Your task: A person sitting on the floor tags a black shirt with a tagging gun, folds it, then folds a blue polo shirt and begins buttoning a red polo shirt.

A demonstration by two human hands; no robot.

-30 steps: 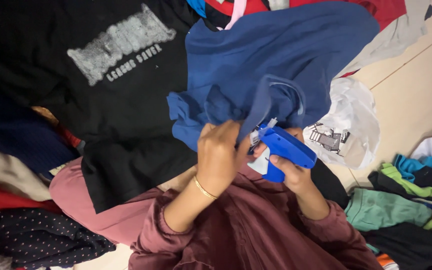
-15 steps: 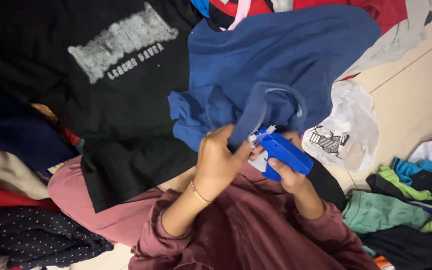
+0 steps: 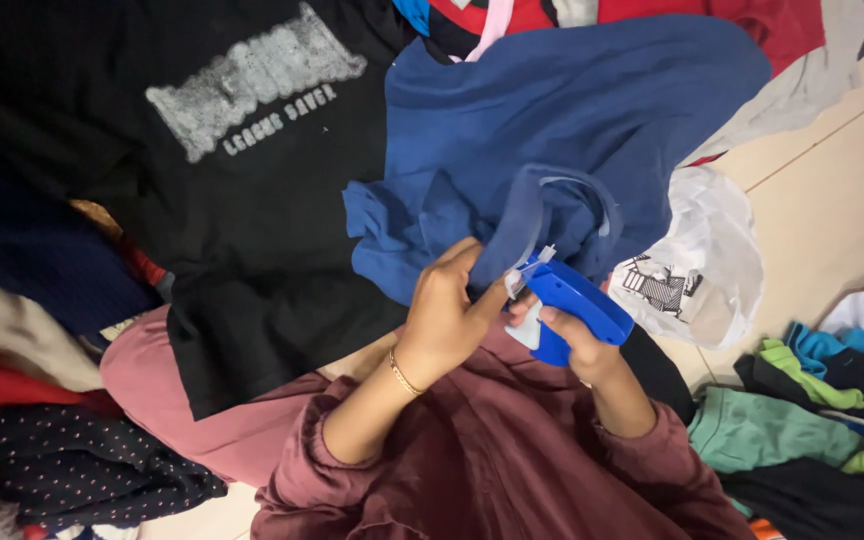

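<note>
Head view: left hand (image 3: 449,312) pinches the blue shirt (image 3: 562,150) neckband; right hand (image 3: 577,335) grips a blue tagging gun (image 3: 574,300) beside it. The needle could prick the pinching fingers if the fabric slips.

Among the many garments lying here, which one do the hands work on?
The blue shirt: the left hand pinches its neck edge, and the right hand holds a blue tagging gun against it. The black printed shirt beside it lies untouched.

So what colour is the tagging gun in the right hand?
Bright blue; the tagging gun shows in the head view.
</note>
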